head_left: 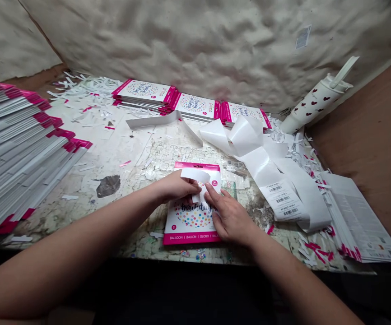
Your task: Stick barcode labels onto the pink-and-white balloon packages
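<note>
Near the table's front edge lies a flat balloon packet [192, 237] with pink bands, coloured dots and the word "birthday". My left hand [173, 187] is closed, pinching a short curled white paper strip [195, 174] over the upper part of the packet. My right hand [231, 216] rests on the packet's right side, fingers stretched out, with fingertips touching beside the strip. Whether a small label lies under those fingertips I cannot tell. To the right, a long white label strip [276, 189] lies in loose folds, with several barcode labels on its near end.
Tall stacks of packets [16, 153] stand at the left. Three piles of packets [192, 106] line the back wall. A white tumbler [317, 101] with hearts leans at the right, and more packets [365, 216] lie near the right board. Paper scraps [97, 90] litter the table.
</note>
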`<action>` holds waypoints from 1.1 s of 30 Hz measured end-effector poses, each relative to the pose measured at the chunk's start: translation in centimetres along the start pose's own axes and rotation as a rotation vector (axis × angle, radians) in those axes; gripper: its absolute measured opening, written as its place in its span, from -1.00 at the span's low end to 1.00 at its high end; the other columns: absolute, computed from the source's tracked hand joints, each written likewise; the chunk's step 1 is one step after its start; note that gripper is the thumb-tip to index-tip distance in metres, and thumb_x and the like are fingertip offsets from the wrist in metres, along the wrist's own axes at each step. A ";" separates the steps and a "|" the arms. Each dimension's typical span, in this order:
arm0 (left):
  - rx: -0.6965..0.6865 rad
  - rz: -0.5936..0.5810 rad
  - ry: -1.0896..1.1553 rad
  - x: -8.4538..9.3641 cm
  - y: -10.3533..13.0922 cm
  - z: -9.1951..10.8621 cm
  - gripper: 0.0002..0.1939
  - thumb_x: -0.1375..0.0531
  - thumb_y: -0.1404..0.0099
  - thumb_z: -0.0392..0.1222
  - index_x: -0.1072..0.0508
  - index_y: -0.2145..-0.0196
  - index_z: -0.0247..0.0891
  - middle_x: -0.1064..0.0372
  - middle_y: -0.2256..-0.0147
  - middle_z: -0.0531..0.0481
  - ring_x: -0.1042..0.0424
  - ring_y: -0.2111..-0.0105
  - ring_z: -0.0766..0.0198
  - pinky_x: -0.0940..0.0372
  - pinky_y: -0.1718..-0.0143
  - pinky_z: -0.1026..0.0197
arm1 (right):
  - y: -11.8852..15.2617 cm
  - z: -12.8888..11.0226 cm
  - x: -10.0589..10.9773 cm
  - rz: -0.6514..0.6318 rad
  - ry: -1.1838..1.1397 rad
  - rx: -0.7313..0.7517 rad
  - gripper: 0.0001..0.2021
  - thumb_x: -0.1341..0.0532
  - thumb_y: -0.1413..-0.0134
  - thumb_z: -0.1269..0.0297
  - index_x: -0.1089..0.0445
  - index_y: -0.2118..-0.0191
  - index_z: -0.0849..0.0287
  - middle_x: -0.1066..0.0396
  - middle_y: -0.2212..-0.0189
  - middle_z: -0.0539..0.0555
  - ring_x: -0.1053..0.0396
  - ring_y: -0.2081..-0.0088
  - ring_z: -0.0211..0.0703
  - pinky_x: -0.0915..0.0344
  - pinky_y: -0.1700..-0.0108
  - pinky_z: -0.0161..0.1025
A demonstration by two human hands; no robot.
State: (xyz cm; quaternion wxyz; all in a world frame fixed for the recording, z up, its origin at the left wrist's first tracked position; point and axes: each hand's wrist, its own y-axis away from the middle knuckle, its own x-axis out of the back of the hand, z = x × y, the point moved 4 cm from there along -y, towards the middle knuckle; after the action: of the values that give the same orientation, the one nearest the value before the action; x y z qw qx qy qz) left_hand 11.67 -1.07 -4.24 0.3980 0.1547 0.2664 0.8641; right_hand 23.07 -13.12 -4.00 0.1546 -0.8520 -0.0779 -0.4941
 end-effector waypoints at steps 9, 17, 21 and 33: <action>0.070 -0.066 -0.095 -0.8 -0.4 0.2 -0.81 -0.15 0.01 -0.12 -0.41 0.61 -0.31 -0.40 0.65 -0.11 -0.35 0.67 0.24 -0.15 0.62 0.27 | 0.5 0.1 0.0 0.084 0.007 0.024 -0.17 -0.06 0.03 0.49 0.40 -0.32 0.14 -0.08 -0.21 0.20 -0.20 -0.12 -0.04 -0.19 -0.13 0.02; -0.145 0.078 -0.219 0.2 2.1 0.6 -0.80 -0.09 -0.05 -0.18 -0.46 0.45 -0.33 -0.44 0.48 -0.14 -0.43 0.46 0.10 -0.31 0.38 0.10 | 0.5 0.0 -0.5 0.097 0.049 0.034 -0.13 -0.06 0.05 0.47 0.49 -0.32 0.20 -0.37 0.02 0.17 -0.32 0.00 -0.06 -0.16 -0.13 0.03; -0.543 0.408 -0.637 -0.7 5.6 -1.8 -0.62 -0.01 -0.20 -0.22 -0.41 0.06 -0.35 -0.31 -0.02 -0.27 -0.23 -0.07 -0.02 -0.11 -0.10 -0.03 | 0.6 0.1 -0.6 0.116 0.023 0.030 -0.11 -0.07 0.05 0.47 0.52 -0.31 0.18 -0.32 -0.05 0.19 -0.32 0.01 -0.05 -0.16 -0.12 0.04; -0.677 0.588 -1.282 -5.5 6.7 -4.9 -0.38 -0.04 -0.25 0.09 -0.23 -0.16 -0.33 -0.12 -0.13 -0.47 -0.07 -0.16 -0.28 -0.12 -0.06 -0.21 | -2.5 1.9 4.3 0.370 -0.666 -0.338 -0.82 -0.26 0.04 0.19 -0.30 0.35 0.14 -0.44 0.38 0.06 -0.39 0.41 -0.22 -0.36 0.36 -0.23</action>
State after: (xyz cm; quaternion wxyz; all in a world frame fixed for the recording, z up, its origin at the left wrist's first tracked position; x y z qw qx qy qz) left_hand 8.79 -10.61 -4.57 0.2544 0.5583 -0.3454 0.7102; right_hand 26.07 -10.22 -0.70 0.0651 -0.9782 0.1132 -0.1614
